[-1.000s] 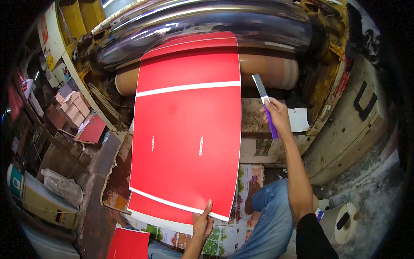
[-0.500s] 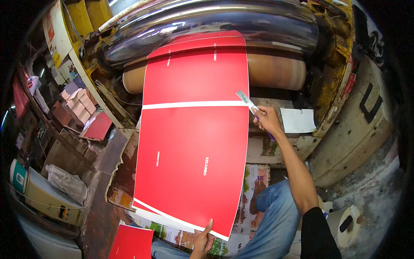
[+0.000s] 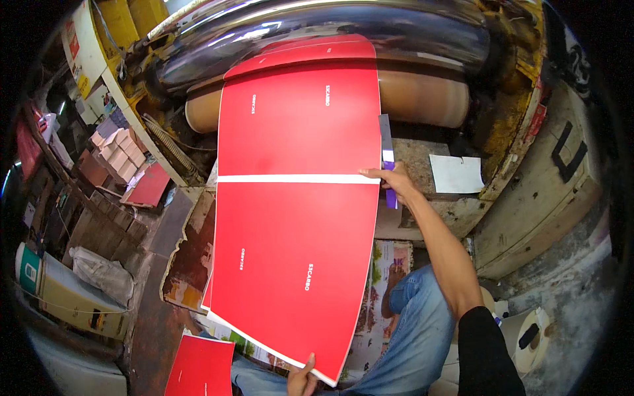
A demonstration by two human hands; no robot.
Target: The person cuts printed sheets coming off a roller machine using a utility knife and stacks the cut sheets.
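Observation:
A long red printed sheet [image 3: 290,224] with a white band across it comes down from the rollers toward me. My left hand [image 3: 302,381] grips the sheet's near white edge, thumb on top. My right hand [image 3: 397,179] is at the sheet's right edge by the white band, one finger stretched over the band. In that hand is a knife [image 3: 389,175] with a flat grey blade and purple handle, the blade pointing away from me beside the sheet's edge. More red sheet edges show beneath at the lower left.
Shiny metal rollers [image 3: 317,39] cross the far side, with a brown roll [image 3: 422,99] below them. A separate red sheet [image 3: 200,366] lies at the lower left. White paper [image 3: 456,173] rests on the right ledge. A beige metal cabinet [image 3: 538,191] stands at right.
The sheet has come nearer, its white band lower. My right hand has turned the knife from lying across the band's edge to pointing away beside the sheet. My left hand has shifted slightly nearer and left.

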